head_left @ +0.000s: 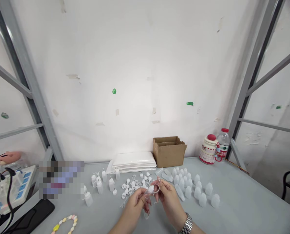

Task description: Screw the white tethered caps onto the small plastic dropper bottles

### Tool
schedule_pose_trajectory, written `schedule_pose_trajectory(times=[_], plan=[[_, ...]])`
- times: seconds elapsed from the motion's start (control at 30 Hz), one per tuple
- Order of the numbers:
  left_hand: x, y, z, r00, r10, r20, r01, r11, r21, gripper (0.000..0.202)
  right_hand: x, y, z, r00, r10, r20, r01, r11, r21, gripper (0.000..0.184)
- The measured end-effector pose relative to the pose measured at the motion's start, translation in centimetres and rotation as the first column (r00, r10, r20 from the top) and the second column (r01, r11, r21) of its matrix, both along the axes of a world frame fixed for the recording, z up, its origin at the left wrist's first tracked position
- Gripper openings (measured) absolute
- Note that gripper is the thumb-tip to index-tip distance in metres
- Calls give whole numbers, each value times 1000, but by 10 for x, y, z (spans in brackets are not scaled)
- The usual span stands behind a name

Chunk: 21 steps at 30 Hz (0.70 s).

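Both my hands meet low in the middle of the view over the grey table (pixel 237 198). My left hand (pixel 136 203) is closed around a small clear plastic bottle (pixel 148 192), held tilted. My right hand (pixel 165 193), with a metal watch on the wrist, pinches a small white cap with a ring (pixel 155 188) at the bottle's top end. Just beyond my fingers lies a scatter of several small white caps (pixel 131 186).
Several empty clear bottles (pixel 198 190) stand to the right, capped bottles (pixel 99 185) to the left. Behind are a stack of white bags (pixel 133 161), a cardboard box (pixel 169 151), a red-lidded jar (pixel 208 149) and a water bottle (pixel 223 143). A black phone (pixel 32 214) and bead bracelet (pixel 65 223) lie at left.
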State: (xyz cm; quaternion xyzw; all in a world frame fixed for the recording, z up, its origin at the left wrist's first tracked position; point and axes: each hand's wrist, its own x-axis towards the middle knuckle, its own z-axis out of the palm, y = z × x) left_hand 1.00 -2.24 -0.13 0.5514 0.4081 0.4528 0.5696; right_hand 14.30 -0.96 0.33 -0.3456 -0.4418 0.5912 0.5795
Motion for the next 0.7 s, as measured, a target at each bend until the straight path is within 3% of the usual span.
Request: schedule_pose_trajectory(times=[0.7], plan=[[-2,1,-2,998,10,-58,-9,1000,25,43,2,1,2,996,-21,91,20,1000,22,37]])
